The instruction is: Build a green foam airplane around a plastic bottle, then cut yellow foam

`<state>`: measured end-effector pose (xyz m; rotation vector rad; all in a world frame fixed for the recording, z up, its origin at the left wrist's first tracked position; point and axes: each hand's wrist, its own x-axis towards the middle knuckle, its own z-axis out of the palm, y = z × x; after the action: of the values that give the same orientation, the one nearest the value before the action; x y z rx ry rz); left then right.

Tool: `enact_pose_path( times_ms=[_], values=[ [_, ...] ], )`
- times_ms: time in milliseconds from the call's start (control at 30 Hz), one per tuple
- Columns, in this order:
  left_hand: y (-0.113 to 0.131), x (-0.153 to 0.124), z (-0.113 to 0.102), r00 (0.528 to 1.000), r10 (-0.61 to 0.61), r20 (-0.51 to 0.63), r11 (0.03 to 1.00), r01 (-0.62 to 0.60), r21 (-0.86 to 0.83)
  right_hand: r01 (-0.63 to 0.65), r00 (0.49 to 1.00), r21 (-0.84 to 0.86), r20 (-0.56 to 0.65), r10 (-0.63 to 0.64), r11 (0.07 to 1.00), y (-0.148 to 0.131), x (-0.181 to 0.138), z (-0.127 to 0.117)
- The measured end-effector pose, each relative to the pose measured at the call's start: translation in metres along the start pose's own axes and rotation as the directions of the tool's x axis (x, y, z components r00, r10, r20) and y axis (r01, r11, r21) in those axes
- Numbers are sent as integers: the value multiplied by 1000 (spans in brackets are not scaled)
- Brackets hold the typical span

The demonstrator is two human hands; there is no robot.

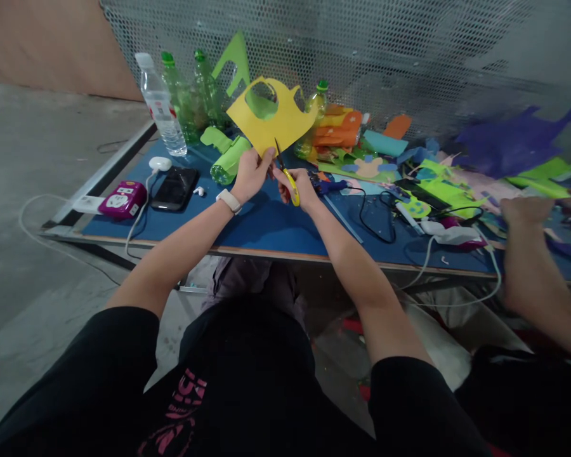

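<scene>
My left hand (253, 176) pinches the lower corner of a yellow sheet (285, 117), which has holes and curved pieces cut out of it. The sheet is held up above the blue tabletop. In my right hand (299, 185) is a pair of scissors (292, 187) with yellow handles, its dark blades pointing up against the sheet's lower part. From this angle I cannot tell how far the blades are apart. Left of the sheet, on the table, lies a bottle wrapped in green material (231, 157).
A water bottle (164, 111) and green bottles (181, 95) stand at the back left. A phone (175, 188), an earbud case (160, 164) and a purple power block (122, 200) lie left. Coloured scraps (438, 184) cover the right side, where another person's hand (528, 209) works.
</scene>
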<state>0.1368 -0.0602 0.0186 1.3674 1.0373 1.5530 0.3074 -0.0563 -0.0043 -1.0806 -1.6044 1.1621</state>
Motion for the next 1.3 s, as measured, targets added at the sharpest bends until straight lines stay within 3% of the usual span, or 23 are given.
enact_pose_path(
  times_ms=[367, 600, 833, 1300],
  values=[
    [-24, 12, -4, 1000, -15, 3, 999, 15, 46, 7, 1000, 1, 9, -7, 1000, 11, 5, -4],
    [-21, 9, -2, 1000, 18, 6, 999, -19, 28, 28, 999, 30, 31, -29, 999, 7, 2, -2],
    [-55, 23, -7, 987, 117, 108, 954, -142, 264, 15, 1000, -9, 19, -15, 1000, -2, 0, -1],
    [-69, 32, -10, 965, 221, 143, 939, -250, 235, -19, 1000, -62, 2, 19, 998, 8, 6, -3]
  ],
)
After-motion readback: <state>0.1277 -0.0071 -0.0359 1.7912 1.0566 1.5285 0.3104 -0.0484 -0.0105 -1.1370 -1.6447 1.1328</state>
